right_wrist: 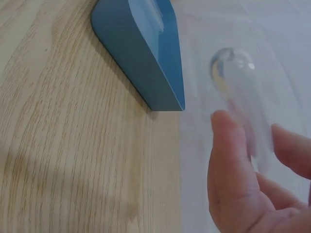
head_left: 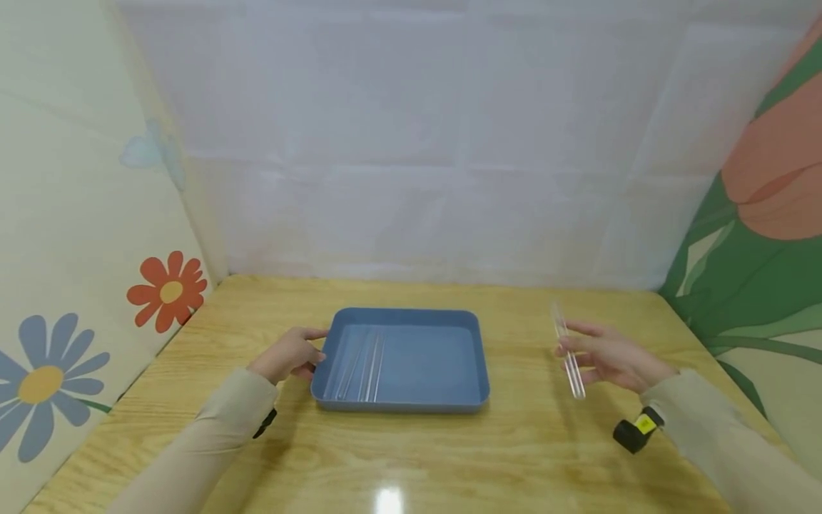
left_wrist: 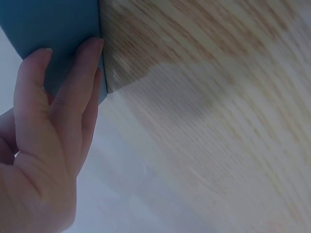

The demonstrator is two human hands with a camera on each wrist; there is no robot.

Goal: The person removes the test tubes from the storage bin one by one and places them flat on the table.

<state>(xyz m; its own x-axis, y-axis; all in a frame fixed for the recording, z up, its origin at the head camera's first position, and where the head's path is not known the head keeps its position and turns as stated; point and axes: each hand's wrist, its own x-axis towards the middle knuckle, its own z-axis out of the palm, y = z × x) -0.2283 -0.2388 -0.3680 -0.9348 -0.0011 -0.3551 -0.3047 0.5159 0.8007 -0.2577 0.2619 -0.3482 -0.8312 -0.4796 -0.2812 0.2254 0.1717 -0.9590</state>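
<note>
On the table stands a shallow blue tray (head_left: pixel 432 365), with several clear glass tubes (head_left: pixel 377 368) lying lengthwise in its left part. My left hand (head_left: pixel 289 355) is at the tray's left side, and in the left wrist view its fairly straight fingers (left_wrist: pixel 73 90) touch the outer wall. To the right of the tray and apart from it, my right hand (head_left: pixel 618 358) pinches a clear test tube (head_left: pixel 575 378) between thumb and fingers. The tube is tilted above the table; its rounded end (right_wrist: pixel 235 60) shows blurred in the right wrist view.
The wood-grain table (head_left: pixel 411 457) runs back to a white cloth backdrop (head_left: pixel 411 178). Flower-patterned cloths hang at the left (head_left: pixel 83 214) and right (head_left: pixel 770 300). A black strap piece with a yellow label (head_left: pixel 638 428) is on the right wrist.
</note>
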